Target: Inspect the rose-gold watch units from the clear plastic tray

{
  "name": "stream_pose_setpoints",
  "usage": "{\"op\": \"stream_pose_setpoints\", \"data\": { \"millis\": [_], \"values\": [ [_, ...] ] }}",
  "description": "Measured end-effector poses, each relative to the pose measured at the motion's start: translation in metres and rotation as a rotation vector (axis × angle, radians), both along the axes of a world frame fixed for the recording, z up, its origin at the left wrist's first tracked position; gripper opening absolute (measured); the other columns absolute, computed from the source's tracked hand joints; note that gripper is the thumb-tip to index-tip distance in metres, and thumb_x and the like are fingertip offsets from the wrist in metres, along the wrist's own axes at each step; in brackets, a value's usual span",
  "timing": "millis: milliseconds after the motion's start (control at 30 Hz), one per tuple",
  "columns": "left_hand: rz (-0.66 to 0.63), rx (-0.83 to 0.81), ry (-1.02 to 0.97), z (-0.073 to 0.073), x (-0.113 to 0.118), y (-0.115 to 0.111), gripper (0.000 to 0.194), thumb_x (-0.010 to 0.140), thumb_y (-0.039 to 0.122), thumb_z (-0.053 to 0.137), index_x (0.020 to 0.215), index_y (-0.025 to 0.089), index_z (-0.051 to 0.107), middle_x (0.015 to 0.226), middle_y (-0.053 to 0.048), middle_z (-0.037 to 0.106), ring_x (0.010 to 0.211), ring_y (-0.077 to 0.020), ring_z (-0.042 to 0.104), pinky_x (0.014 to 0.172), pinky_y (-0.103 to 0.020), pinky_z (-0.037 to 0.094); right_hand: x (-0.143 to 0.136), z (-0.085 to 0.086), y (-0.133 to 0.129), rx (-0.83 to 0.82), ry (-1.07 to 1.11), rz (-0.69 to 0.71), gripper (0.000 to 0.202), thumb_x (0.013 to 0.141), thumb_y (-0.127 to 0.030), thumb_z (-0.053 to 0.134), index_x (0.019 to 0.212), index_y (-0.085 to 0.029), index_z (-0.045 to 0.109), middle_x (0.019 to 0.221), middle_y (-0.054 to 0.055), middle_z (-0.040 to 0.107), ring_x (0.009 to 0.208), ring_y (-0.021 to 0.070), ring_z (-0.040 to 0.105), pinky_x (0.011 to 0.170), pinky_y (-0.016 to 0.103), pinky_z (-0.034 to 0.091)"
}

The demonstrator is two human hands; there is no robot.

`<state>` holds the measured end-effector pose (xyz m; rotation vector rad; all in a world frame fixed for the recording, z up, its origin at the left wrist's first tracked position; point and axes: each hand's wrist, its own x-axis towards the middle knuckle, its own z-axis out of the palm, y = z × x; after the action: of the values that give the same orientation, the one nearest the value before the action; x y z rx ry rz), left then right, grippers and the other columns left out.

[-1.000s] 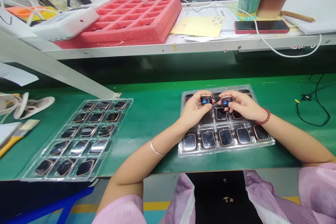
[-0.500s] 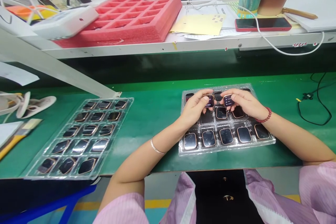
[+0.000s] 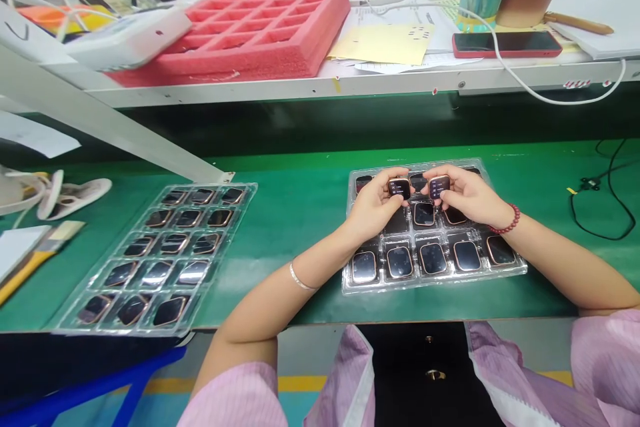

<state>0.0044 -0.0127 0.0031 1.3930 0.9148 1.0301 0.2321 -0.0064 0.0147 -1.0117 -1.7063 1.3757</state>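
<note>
My left hand (image 3: 376, 201) grips a smartwatch (image 3: 399, 188) without a strap, its screen lit with small icons and lines. In my right hand (image 3: 463, 195) is a second smartwatch (image 3: 439, 187), also lit, with my thumb at the lower part of its screen. Both are held over a clear plastic tray (image 3: 360, 287) whose pockets carry several dark-screened watch bodies, such as a watch body (image 3: 433, 259) in the front row. My hands hide part of the tray's rear rows.
Another clear tray (image 3: 70, 320) of watch bodies lies to the left, beside a brush (image 3: 43, 257). On the shelf above are a pink foam tray (image 3: 300, 60), papers, a phone (image 3: 507, 45) and a white cable. A slanted white post (image 3: 150, 140) meets the table; a black cable (image 3: 580, 217) lies right.
Both thumbs have shifted down across the watches, uncovering more of the lit screens. The hands stay over the same tray. The whole view has shifted slightly.
</note>
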Motion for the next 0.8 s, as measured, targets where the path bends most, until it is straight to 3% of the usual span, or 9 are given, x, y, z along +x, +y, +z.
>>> {"op": "stream_pose_setpoints", "data": {
  "millis": [133,300,800],
  "values": [
    [0.008,0.02,0.024,0.0032,0.0002,-0.0023,0.045,0.077,0.016,0.067,0.121,0.017,0.06,0.106,-0.008,0.075,0.089,-0.018,0.072,0.08,-0.03,0.058,0.0001,0.0011,-0.0007,0.0,0.01,0.021,0.042,0.078,-0.016,0.065,0.12,-0.019,0.065,0.11,0.008,0.074,0.08,0.0174,0.073,0.066,0.03,0.06],
    [0.006,0.0,0.02,0.0039,-0.0007,-0.0008,0.026,0.083,0.03,0.068,0.104,0.015,0.067,0.102,-0.011,0.076,0.082,-0.0191,0.071,0.066,-0.028,0.058,0.0002,0.0004,0.0004,-0.075,0.0,0.014,0.031,0.086,-0.021,0.063,0.115,-0.018,0.068,0.103,0.009,0.078,0.073,0.0155,0.073,0.061,0.027,0.059],
    [0.005,0.008,0.035,0.0057,-0.001,-0.0028,0.022,0.082,0.028,0.069,0.1,0.015,0.068,0.084,-0.004,0.072,0.062,-0.0113,0.063,0.06,-0.024,0.054,0.0003,-0.0023,0.0023,-0.061,0.004,0.051,0.026,0.089,-0.017,0.06,0.113,-0.017,0.07,0.099,0.006,0.076,0.073,0.0128,0.074,0.062,0.023,0.06]
  ]
}}
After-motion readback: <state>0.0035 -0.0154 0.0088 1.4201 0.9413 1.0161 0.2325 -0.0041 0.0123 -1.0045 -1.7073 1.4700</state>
